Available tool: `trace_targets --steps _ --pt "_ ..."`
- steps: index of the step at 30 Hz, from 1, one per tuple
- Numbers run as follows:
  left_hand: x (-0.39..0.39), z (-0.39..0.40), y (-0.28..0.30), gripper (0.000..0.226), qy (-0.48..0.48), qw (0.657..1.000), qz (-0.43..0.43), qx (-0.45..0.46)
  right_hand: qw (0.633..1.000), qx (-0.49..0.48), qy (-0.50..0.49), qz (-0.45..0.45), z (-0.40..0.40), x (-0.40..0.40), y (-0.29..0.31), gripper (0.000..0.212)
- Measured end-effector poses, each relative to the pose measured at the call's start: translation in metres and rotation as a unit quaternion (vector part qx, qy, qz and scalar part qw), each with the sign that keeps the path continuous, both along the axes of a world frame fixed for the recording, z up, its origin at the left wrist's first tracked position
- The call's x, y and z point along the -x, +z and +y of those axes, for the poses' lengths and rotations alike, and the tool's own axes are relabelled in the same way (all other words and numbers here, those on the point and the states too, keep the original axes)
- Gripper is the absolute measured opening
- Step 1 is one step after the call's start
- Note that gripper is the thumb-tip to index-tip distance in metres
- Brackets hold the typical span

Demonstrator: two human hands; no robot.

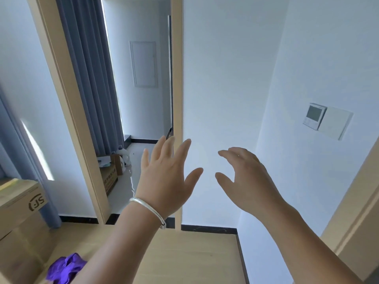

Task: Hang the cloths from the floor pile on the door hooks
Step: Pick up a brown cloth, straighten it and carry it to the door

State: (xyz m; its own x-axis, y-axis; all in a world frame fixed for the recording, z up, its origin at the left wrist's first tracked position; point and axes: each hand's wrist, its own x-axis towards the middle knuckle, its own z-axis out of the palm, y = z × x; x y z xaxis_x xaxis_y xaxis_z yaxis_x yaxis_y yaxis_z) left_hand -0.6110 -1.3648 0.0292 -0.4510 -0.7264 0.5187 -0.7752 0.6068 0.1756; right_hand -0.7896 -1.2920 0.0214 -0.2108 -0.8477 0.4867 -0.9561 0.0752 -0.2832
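A crumpled purple cloth (65,267) lies on the wooden floor at the bottom left, partly hidden by my left forearm. My left hand (166,177), with a silver bangle at the wrist, is raised in front of me with its fingers spread and holds nothing. My right hand (244,181) hovers beside it, fingers loosely bent, also empty. Both hands are up in front of the white wall (221,78), well above the cloth. No door hooks show in this view.
An open doorway with a light wooden frame (176,99) leads to another room with blue curtains (88,78). Cardboard boxes (20,203) stand at the left; another box sits beyond the doorway. A thermostat panel (314,118) is on the right wall. A wooden door edge (356,232) is at right.
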Motion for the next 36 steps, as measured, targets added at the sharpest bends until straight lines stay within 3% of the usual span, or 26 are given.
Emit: trace_targets --steps 22,36 --pt "0.087 -0.203 -0.001 0.067 0.148 0.989 -0.018 -0.006 0.987 0.006 0.149 -0.056 -0.266 0.111 -0.010 0.049" --pt "0.020 -0.319 -0.036 0.068 0.240 0.969 -0.011 -0.047 0.965 -0.033 0.253 -0.055 -0.419 0.038 -0.041 0.051"
